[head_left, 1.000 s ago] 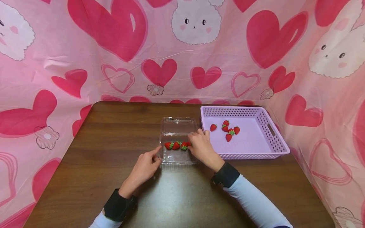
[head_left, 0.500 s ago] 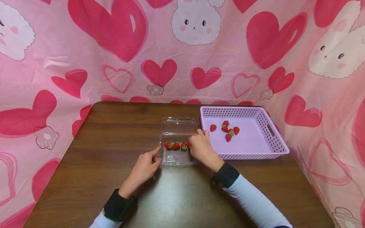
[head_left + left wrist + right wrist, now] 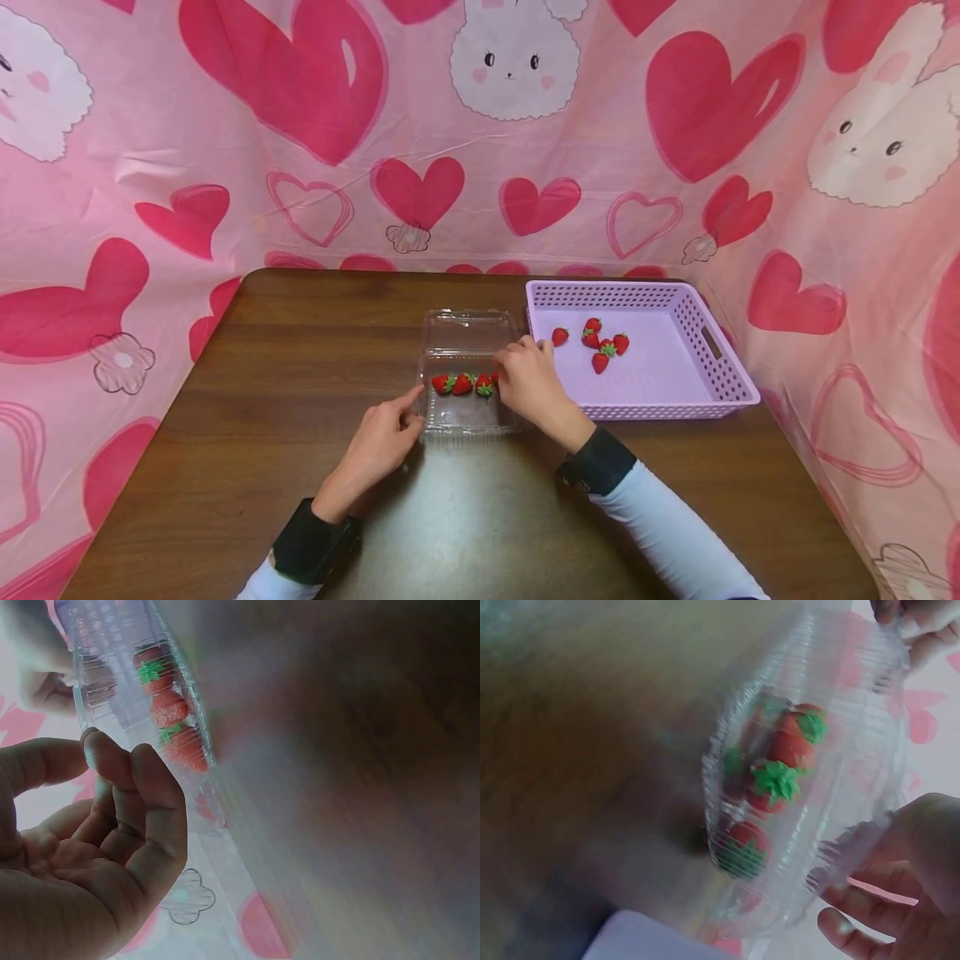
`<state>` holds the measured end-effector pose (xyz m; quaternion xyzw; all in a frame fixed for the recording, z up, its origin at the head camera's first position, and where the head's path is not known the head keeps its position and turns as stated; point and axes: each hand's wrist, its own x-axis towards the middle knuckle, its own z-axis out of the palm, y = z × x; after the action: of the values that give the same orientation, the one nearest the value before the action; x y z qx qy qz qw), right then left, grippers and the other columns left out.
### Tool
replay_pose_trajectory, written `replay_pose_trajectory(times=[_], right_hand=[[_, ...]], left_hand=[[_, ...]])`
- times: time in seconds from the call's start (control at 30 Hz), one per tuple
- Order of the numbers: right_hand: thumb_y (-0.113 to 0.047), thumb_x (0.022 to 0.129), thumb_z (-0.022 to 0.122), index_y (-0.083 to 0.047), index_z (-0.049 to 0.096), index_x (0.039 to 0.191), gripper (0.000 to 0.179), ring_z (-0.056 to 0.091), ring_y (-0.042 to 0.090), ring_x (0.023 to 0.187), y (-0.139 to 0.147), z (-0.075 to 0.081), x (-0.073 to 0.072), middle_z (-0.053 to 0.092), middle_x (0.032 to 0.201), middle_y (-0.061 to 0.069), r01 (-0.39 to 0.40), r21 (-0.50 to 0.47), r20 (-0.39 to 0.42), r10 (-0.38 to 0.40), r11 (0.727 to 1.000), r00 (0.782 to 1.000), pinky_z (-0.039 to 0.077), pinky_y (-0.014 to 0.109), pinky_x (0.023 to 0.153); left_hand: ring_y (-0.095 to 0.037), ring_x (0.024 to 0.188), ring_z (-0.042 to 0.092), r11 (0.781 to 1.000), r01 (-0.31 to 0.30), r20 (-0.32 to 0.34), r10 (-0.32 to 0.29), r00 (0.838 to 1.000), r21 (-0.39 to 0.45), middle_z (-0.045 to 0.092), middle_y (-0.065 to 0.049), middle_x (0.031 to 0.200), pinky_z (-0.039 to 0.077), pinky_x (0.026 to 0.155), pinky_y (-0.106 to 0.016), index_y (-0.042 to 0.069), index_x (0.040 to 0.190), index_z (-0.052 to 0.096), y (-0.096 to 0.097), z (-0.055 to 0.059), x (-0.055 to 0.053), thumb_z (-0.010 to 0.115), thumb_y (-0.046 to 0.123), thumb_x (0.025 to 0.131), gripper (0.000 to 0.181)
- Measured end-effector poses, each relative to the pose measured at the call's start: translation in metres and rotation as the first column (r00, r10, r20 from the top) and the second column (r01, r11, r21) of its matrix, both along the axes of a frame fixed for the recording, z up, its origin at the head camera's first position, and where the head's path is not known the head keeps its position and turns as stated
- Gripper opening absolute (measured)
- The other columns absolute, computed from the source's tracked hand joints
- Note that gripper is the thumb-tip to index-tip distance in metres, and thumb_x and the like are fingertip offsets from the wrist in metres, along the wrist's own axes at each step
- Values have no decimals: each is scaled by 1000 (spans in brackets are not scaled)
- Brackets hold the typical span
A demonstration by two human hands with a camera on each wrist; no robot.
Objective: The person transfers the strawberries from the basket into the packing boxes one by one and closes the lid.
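A clear plastic clamshell box (image 3: 471,417) lies open on the table. Three strawberries (image 3: 462,383) rest in a row in its near half, green leaves on top. My left hand (image 3: 381,437) touches the box's left rim, index finger stretched out and thumb lower down. At the box's right end my right hand (image 3: 528,379) holds another strawberry (image 3: 496,377), mostly hidden behind the fingers. In the right wrist view, my right thumb and fingers (image 3: 859,941) reach over the clear rim. The left wrist view shows the row of strawberries (image 3: 169,709) through the box wall.
Close right of the box, a lilac perforated basket (image 3: 667,383) holds several strawberries (image 3: 601,362) in its left part. The brown wooden table (image 3: 315,333) ends at a pink cloth (image 3: 480,233) with hearts and rabbits.
My right hand has shifted slightly at the box's right end, and less of its strawberry shows. My left hand stays at the rim. The three strawberries lie still.
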<state>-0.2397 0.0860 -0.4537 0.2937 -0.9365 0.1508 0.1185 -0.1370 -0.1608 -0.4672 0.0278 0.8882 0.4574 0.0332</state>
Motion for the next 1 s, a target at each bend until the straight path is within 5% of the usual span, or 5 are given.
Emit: replay_pose_trajectory(times=[0.4,0.73,1.0], right_hand=[[-12,89,80,-6,81,100,12,63,31,94,15,18,-4,74,95,8,56,-124,158,-35,991,987,45,51,85],[-9,90,75,-5,80,95,8,64,27,81,31,28,-11,71,88,7,67,-181,144,-41,981,989,54,45,75],[-8,91,69,-1,79,101,16,65,31,89,48,36,-12,73,97,14,185,-186,190,-150,965,970,55,50,80]], left_hand=[[-14,41,47,1000,-2,9,3,1000,-4,52,2,64,37,43,-28,0,153,53,0,1,1,62,4,98,56],[-14,41,47,1000,1,-1,-1,1000,-9,51,2,63,38,44,-28,0,153,52,0,0,0,61,4,98,56],[-14,43,48,1000,9,-8,-9,1000,-11,52,2,64,39,45,-27,-2,153,52,-1,0,0,62,4,98,56]])
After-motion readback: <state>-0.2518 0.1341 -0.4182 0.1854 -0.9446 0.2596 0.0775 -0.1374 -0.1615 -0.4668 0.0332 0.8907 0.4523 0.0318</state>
